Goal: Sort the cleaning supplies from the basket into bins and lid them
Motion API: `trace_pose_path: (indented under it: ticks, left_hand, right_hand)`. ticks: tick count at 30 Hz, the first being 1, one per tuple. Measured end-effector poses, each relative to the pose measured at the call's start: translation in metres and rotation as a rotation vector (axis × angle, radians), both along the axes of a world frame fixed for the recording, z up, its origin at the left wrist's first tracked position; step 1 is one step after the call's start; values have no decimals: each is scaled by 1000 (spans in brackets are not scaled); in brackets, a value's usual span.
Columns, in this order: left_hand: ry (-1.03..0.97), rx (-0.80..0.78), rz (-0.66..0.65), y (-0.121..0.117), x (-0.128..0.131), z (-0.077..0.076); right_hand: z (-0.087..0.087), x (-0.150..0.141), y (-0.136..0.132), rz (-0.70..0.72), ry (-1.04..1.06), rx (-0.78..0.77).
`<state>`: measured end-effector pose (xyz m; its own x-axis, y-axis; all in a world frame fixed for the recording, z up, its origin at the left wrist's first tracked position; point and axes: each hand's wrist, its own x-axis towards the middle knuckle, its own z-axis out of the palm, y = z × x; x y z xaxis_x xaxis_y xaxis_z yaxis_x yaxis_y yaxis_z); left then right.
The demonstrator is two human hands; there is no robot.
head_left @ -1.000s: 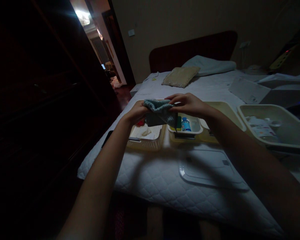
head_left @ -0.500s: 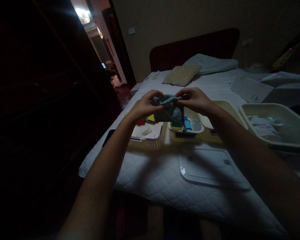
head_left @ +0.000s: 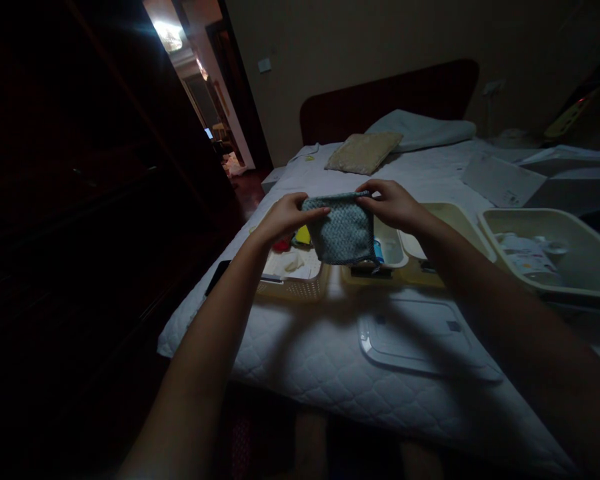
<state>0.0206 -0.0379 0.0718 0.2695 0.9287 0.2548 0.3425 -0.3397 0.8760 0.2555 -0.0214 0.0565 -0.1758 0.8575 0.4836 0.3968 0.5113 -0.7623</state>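
Unfurled since the earlier frame, the grey-green woven cloth (head_left: 343, 230) hangs above the perforated white plastic basket (head_left: 297, 283), left (head_left: 294, 215) and right (head_left: 387, 202) fingers pinching its upper corners.

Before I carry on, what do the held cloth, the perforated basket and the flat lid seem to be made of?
Cloth: soft, matt textile, perhaps knitted yarn, from its chunky looped texture.
Perforated basket: probably moulded plastic, given the regular holes and smooth rim.
Flat lid: likely smooth, slightly glossy plastic; its raised rim catches light.
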Motion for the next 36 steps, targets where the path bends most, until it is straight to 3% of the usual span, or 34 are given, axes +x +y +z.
trace_pose_path:
  ticks: [7,13,17,20,25,32,36]
  left_hand:
    - [-261,14,126,-3,8,3]
    - [-382,-221,-88,-5,18,-8]
    - [-338,-319,-159,-4,19,-18]
    - [-302,-284,-142,0,15,-24]
    - [-413,-148,-25,7,12,-25]
    - [-529,-29,26,8,22,-18]
    - [-475,-26,50,4,25,-16]
  right_hand:
    - [6,-4,-6,55,205,-68]
    - [0,-6,4,36,343,-47]
    - [-5,-3,11,84,407,-68]
    - [-5,0,10,110,451,-119]
    - [2,-2,-1,113,570,-252]
    - [9,-10,-15,388,586,-553]
    - [8,-10,-18,415,571,-626]
